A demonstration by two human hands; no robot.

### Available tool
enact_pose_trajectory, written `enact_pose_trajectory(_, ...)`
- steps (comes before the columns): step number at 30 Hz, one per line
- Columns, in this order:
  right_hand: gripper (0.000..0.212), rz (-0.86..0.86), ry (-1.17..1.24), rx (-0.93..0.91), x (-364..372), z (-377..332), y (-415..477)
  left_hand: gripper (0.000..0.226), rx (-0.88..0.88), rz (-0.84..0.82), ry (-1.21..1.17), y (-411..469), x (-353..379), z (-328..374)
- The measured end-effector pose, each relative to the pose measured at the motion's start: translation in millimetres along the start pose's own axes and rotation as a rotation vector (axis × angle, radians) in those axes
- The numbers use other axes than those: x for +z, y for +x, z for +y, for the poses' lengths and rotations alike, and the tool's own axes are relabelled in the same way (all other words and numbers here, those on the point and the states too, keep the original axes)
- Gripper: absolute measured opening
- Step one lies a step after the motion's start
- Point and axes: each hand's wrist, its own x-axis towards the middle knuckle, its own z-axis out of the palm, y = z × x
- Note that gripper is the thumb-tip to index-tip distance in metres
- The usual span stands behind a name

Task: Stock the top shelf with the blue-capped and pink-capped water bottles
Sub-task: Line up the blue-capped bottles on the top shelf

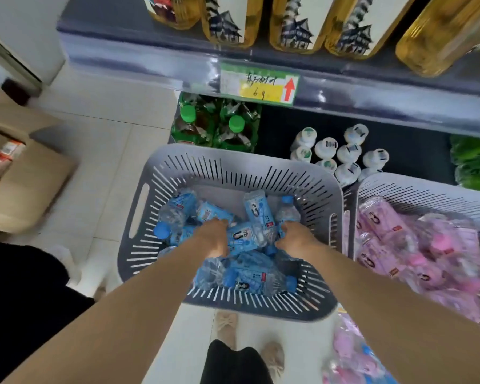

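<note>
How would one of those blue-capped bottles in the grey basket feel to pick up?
Probably heavy for its size: the blue-capped water bottles look sealed and full. Likely to roll or slip, being round and piled loosely on their sides in the grey basket. The ribbed clear plastic may give slightly when squeezed.

Matt grey slotted plastic basket (161, 173), clear glossy crinkled plastic blue-capped bottles (257, 275), smooth pale floor tiles (108, 139).
</note>
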Motion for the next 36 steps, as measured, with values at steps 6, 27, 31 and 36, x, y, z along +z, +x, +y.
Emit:
enact_pose_trajectory(6, 0.025, -0.049, -0.026, 0.072, 17, -5, 16, 0.089, -0.011, -0.013, -0.010, 7, 2, -5)
enact_pose_trajectory(27, 0.024, -0.306, 0.251, 0.338, 25, -27, 29, 0.083, -0.037, 0.115, -0.462, -14, -36, -31)
enact_pose_trajectory(31, 0.022, -0.251, 0.333, 0.345, 35, -28, 27, 0.075, -0.079, 0.198, -0.422, -23, -41, -45)
enact_pose_trajectory(36, 0.025, -0.173, 0.320, 0.328, 44, -29, 28, 0.072, -0.082, 0.244, -0.429, -30, -41, -53)
